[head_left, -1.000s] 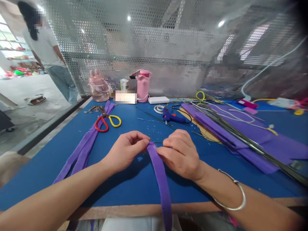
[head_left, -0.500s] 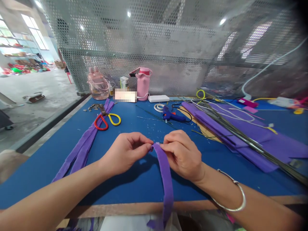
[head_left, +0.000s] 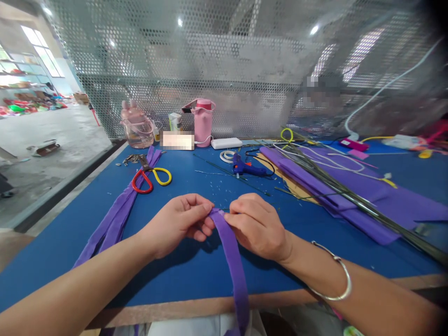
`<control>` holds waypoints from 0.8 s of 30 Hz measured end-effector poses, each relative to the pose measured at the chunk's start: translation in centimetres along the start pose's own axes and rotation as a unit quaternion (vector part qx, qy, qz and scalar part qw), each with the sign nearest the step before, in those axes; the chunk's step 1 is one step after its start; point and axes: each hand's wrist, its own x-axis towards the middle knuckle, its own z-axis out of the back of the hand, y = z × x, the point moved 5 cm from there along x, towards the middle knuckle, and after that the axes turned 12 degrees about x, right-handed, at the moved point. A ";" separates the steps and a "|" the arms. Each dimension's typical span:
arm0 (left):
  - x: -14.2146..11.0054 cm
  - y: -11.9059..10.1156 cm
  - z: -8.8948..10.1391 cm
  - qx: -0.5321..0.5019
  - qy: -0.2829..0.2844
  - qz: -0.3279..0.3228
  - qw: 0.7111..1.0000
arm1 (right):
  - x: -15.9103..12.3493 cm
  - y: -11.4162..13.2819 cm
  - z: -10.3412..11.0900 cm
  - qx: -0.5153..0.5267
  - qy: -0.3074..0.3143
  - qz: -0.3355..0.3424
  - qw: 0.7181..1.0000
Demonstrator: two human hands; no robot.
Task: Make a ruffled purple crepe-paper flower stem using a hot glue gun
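Note:
A long purple fabric strip (head_left: pixel 231 254) hangs from between my hands and drops over the table's front edge. My left hand (head_left: pixel 185 219) pinches its upper end between thumb and forefinger, with the other fingers curled below. Close beside it, my right hand (head_left: pixel 261 226) has its fingers pressed together at the strip's top edge. A thin dark wire or stem shows between the hands; most of it is hidden by the fingers. To the left, more purple strips (head_left: pixel 117 212) lie on the table, and scissors (head_left: pixel 150 178) with red and yellow handles rest on them.
A blue glue gun (head_left: pixel 248 167) lies beyond my hands near a white tape roll (head_left: pixel 227 156). Purple sheets (head_left: pixel 350 186) with long green stems across them cover the right side. At the back stand a pink flask (head_left: pixel 203 122), a clear bottle (head_left: pixel 137 128) and a white power bank (head_left: pixel 226 143).
Both hands and the strip have shifted slightly left in view as the camera turned. The left hand's lower fingers now show below the strip's end, and the strip's top lies flatter.

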 end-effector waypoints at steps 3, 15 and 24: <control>-0.1 -0.7 0.2 0.049 -0.017 -0.070 0.996 | 0.2 -0.1 0.2 0.027 -0.014 -0.028 0.999; -2.6 -2.6 -0.1 0.458 -0.100 -0.315 0.825 | 0.5 -0.5 0.5 0.083 -0.050 -0.102 0.990; -0.8 -0.1 -0.2 0.083 -0.014 -0.041 0.996 | 0.1 -0.1 0.3 0.016 0.012 0.007 1.000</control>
